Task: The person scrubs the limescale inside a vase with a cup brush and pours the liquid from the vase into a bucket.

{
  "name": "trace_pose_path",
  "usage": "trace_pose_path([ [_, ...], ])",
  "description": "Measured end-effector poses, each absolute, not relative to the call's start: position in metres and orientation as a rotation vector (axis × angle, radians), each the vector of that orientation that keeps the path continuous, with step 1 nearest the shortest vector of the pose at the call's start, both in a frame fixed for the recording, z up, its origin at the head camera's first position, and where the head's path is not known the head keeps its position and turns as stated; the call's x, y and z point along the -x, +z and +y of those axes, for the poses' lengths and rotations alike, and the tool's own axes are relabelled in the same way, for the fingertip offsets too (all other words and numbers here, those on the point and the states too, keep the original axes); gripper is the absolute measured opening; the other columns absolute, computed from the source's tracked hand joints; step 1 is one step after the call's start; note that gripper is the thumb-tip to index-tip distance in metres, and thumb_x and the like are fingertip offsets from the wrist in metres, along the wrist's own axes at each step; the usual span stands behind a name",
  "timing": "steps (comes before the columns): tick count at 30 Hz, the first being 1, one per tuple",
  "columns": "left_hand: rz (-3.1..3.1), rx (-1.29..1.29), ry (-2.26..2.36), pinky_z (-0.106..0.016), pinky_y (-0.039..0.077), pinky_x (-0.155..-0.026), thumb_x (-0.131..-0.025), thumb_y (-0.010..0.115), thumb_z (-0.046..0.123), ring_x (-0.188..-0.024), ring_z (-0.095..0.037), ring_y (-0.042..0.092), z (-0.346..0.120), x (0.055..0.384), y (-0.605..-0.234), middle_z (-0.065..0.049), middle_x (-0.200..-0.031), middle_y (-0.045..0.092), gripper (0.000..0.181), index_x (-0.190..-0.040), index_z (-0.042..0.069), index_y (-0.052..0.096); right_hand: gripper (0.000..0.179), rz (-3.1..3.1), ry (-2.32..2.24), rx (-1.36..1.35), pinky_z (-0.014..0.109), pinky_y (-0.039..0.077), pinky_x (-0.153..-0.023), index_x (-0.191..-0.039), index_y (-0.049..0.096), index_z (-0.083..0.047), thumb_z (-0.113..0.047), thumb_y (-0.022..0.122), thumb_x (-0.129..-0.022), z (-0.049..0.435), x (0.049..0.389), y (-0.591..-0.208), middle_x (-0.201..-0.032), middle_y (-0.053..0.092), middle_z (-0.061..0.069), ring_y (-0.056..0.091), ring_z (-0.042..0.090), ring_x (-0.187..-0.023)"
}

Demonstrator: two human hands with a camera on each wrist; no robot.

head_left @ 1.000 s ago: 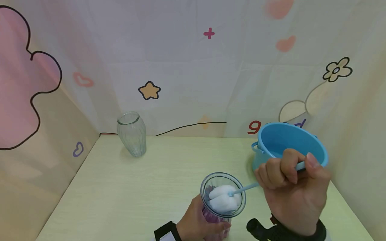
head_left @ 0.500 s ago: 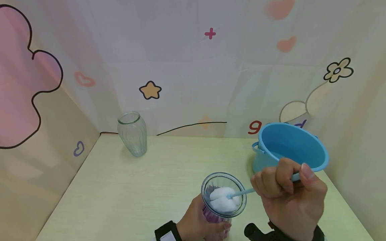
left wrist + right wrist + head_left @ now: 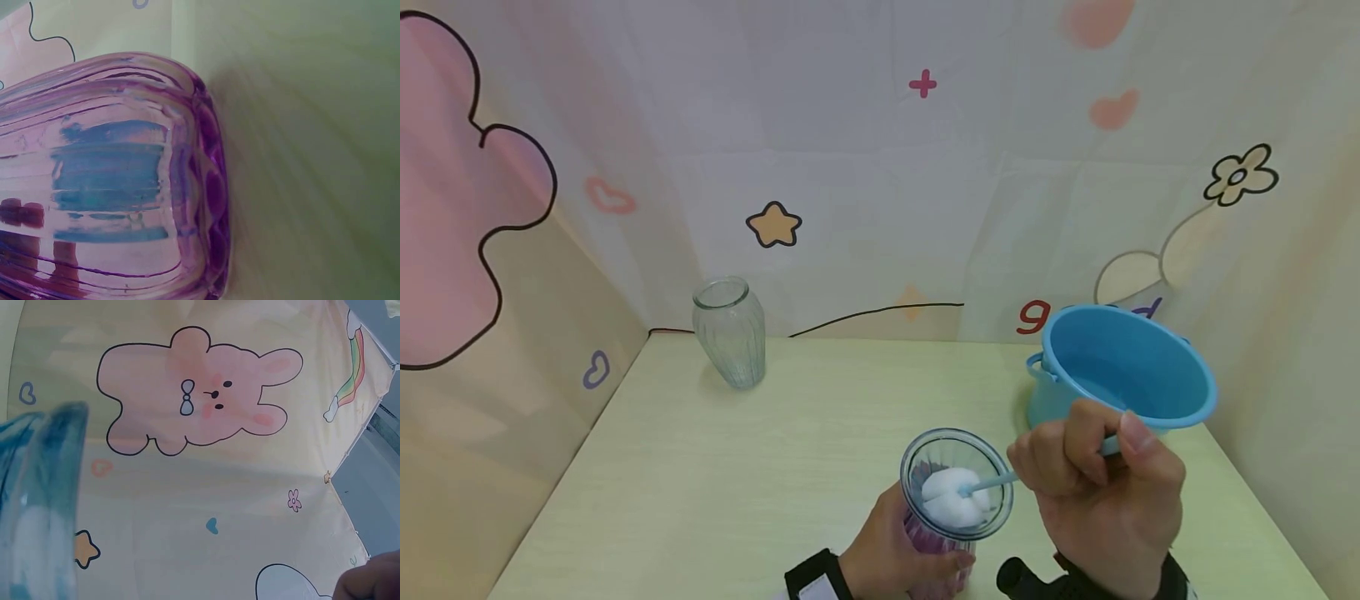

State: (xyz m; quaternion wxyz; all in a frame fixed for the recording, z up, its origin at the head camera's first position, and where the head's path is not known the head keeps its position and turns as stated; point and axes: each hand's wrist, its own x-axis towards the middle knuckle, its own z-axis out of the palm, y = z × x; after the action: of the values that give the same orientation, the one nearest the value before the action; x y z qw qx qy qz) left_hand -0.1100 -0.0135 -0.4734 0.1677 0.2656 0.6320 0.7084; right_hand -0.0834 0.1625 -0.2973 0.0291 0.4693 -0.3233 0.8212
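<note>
In the head view, a ribbed glass vase (image 3: 928, 540), clear at the rim and purple lower down, stands tilted towards me. My left hand (image 3: 887, 552) grips its side, thumb across the front. The left wrist view shows the purple vase base (image 3: 212, 187) close over the table. My right hand (image 3: 1105, 492) pinches the light-blue handle (image 3: 996, 482) of a sponge bottle brush. Its white sponge head (image 3: 951, 504) sits inside the vase mouth. In the right wrist view, the blurred vase rim (image 3: 53, 487) fills the left edge, with part of my right hand (image 3: 369, 581) at lower right.
Behind my right hand stands a light-blue bucket (image 3: 1060, 392) with its opening facing me. A second, clear glass vase (image 3: 730, 346) is at the back left of the pale table (image 3: 700, 483). A cartoon-printed curtain (image 3: 850, 167) surrounds the table.
My right hand has moved left and down with the brush, and the sponge head sits a little deeper in the vase. The left hand and vase have stayed put.
</note>
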Motion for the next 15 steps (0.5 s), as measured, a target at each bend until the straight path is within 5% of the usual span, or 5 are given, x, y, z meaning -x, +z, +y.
trace_pose_path([
  [15,1.830,-0.811,2.047,-0.028,0.053,-0.104,-0.081,0.088,0.017,-0.115,-0.018,0.069,-0.0158,0.1121,-0.4774,0.000,-0.127,0.070,0.065,-0.136,0.026,0.054,0.040,-1.031,2.559,-1.406,0.025,0.020,-0.042,-0.070,0.030,-0.007,-0.020,0.018,-0.105,0.1571,0.0900,-0.3026,-0.057,0.026,0.003,0.028,0.017,-0.045],
])
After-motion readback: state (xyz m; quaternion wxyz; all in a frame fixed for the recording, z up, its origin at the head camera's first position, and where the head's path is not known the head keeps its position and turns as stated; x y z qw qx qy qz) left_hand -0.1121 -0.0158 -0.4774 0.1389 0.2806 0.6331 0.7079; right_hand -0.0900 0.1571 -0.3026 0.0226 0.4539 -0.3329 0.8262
